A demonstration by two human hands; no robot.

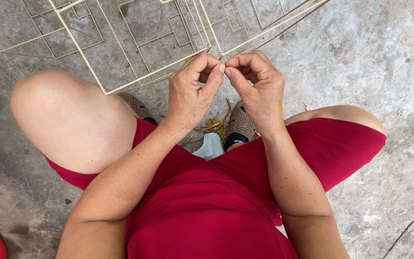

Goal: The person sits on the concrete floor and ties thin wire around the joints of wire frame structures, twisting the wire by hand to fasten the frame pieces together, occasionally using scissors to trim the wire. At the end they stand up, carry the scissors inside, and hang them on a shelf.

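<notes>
Left hand (193,91) and right hand (258,88), fingertips pressed together, pinch a joint of the pale wire frame (120,48). Brown fibre scraps (215,125) lie loose on the concrete floor (384,62) between the sandals (240,125), beside a grey plastic piece (210,146).

Left hand (192,88) and right hand (257,86) raised together, fingers (216,72) pinched tip-to-tip

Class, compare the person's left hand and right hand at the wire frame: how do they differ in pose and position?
The left hand sits nearer the pale wire frame corner, its knuckles arched high; the right hand sits just beside it, fingers curled tighter into the palm. The left hand hides the shoe below it more than the right hand does. Both pinch with thumb and forefinger at one joint of the frame.
</notes>
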